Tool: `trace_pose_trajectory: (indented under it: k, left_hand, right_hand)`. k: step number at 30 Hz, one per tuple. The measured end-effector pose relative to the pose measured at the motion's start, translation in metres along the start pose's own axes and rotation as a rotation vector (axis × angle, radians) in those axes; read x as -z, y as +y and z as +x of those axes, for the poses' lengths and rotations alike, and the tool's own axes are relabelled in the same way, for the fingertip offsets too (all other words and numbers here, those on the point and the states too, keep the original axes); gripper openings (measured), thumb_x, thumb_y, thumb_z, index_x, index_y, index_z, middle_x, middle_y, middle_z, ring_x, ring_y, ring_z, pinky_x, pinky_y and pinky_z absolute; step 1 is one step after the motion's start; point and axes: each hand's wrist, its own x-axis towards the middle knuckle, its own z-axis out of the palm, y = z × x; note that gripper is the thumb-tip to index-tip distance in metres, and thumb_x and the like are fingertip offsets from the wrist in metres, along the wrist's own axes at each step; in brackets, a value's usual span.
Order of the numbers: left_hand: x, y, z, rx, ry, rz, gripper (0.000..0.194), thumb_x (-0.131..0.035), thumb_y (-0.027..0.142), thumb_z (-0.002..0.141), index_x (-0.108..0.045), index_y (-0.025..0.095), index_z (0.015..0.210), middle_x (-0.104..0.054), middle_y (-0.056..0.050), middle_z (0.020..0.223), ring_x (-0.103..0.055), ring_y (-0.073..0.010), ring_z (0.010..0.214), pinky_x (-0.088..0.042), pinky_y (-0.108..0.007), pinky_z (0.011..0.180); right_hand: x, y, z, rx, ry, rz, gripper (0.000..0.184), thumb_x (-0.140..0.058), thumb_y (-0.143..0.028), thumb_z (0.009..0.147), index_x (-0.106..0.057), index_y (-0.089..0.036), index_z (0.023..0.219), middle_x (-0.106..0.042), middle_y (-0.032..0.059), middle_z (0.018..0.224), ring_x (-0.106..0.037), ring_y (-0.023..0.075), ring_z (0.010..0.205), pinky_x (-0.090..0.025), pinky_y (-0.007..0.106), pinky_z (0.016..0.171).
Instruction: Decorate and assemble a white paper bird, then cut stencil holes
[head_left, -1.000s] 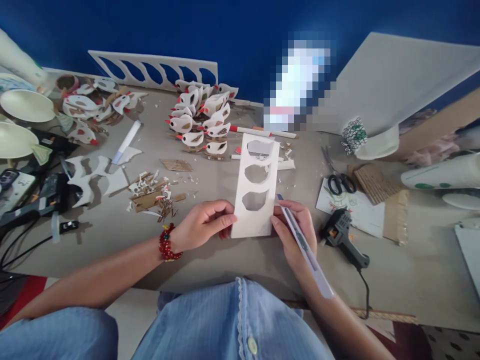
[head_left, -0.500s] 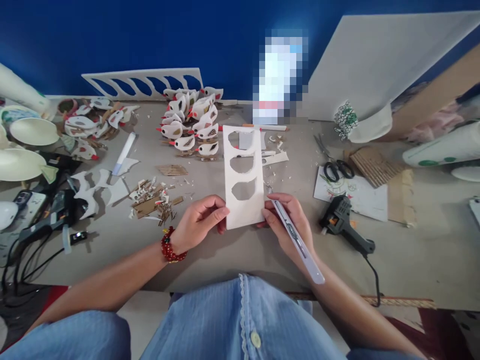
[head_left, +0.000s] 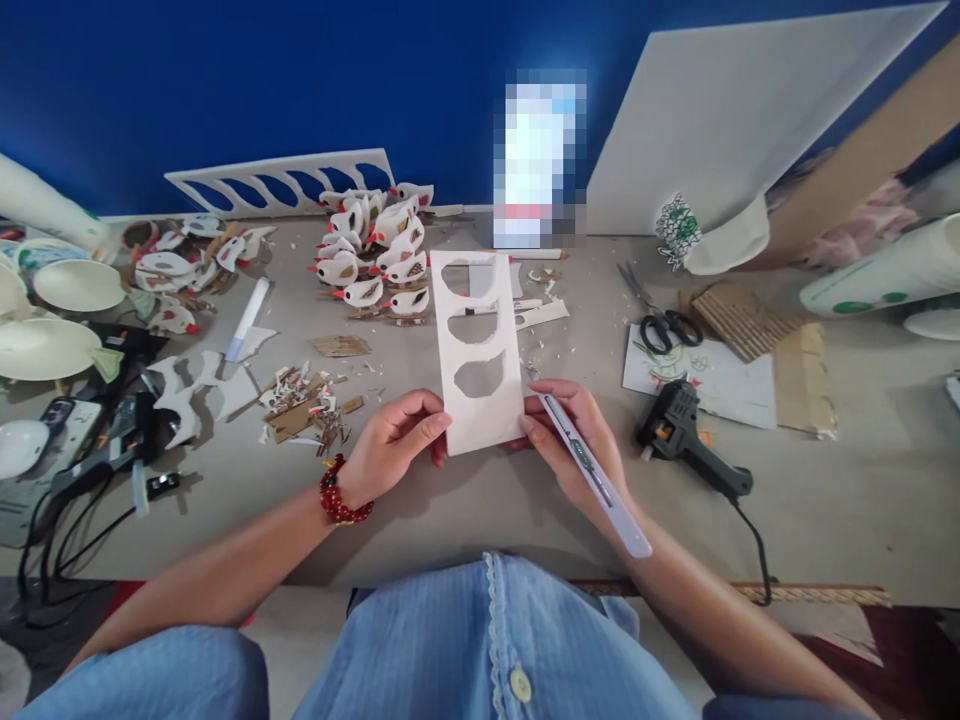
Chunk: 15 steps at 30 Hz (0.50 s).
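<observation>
Between my two hands is a white foam board (head_left: 484,425) with three bird-shaped holes cut through it in a column. My left hand (head_left: 401,435) pinches its lower left edge, thumb on top. At the lower right edge, my right hand (head_left: 574,435) grips the board with thumb and fingers. A pale utility knife (head_left: 596,475) is also held in my right hand, lying across it with its handle end toward my forearm. Beyond the board stand several white foam birds (head_left: 360,290) with red beaks, bunched together.
Cardboard and foam scraps (head_left: 307,405) lie left of the board. On the right are scissors (head_left: 660,320), a drawing sheet (head_left: 735,395) and a black glue gun (head_left: 690,440) with its cord. Paper cups (head_left: 56,345) stand far left. A blurred bright screen (head_left: 536,165) leans at the back.
The view has shifted slightly. Both hands keep the same hold on the foam board, which tilts a little more to the left at its top.
</observation>
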Motion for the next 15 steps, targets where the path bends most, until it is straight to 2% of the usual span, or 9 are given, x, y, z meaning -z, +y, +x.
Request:
trace_pose_trajectory:
  k: [6, 11, 15]
  left_hand:
    - [0.0017, -0.0041, 0.0003, 0.016, 0.005, -0.035, 0.021, -0.056, 0.033, 0.09, -0.055, 0.016, 0.078, -0.058, 0.004, 0.06, -0.058, -0.0087, 0.053, -0.048, -0.02, 0.054]
    - [0.0006, -0.0076, 0.0014, 0.037, 0.043, -0.106, 0.022, -0.057, 0.036, 0.089, -0.054, 0.017, 0.078, -0.056, 0.004, 0.06, -0.056, -0.0092, 0.052, -0.048, -0.021, 0.053]
    - [0.001, -0.0081, 0.0013, 0.034, 0.03, -0.13, 0.021, -0.058, 0.034, 0.088, -0.054, 0.017, 0.077, -0.056, 0.004, 0.06, -0.056, -0.0089, 0.052, -0.048, -0.021, 0.053]
  right_hand:
    - [0.001, -0.0002, -0.0011, 0.008, -0.01, 0.045, 0.032, -0.064, -0.031, 0.085, -0.051, -0.027, 0.114, -0.064, 0.003, 0.096, -0.067, 0.0193, 0.08, -0.061, 0.034, 0.068]
    - [0.0013, -0.0041, -0.0018, 0.052, 0.01, -0.012, 0.03, -0.064, -0.031, 0.085, -0.052, -0.027, 0.113, -0.066, 0.0018, 0.092, -0.067, 0.0178, 0.075, -0.061, 0.032, 0.07]
    - [0.0014, -0.0048, -0.0022, 0.043, 0.005, 0.032, 0.029, -0.064, -0.03, 0.086, -0.052, -0.028, 0.112, -0.066, 0.0014, 0.092, -0.068, 0.0174, 0.074, -0.061, 0.031, 0.068]
